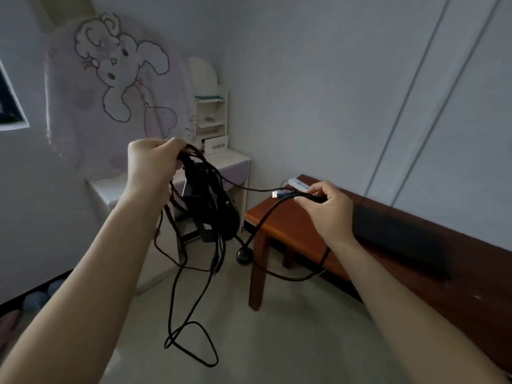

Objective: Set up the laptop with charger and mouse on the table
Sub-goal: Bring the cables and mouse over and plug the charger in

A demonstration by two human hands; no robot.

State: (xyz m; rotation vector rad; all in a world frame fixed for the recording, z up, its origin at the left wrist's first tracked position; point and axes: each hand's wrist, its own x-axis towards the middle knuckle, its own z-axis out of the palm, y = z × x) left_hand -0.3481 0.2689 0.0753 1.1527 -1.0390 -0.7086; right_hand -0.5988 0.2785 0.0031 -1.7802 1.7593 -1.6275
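Indistinctly, left hand (151, 162) grips tangled black cables (205, 200), mouse unclear.

Your left hand (151, 162) gripping a tangled cable bundle (206, 206) mid-frame, your right hand (328, 209) pinching a USB plug (274, 194), wooden table (291, 231) lower right, dark laptop (399, 242) on it

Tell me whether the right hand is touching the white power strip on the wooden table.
Cannot tell. In the head view the right hand, pinching a black cable, overlaps the white power strip on the wooden table, hiding any contact or gap.
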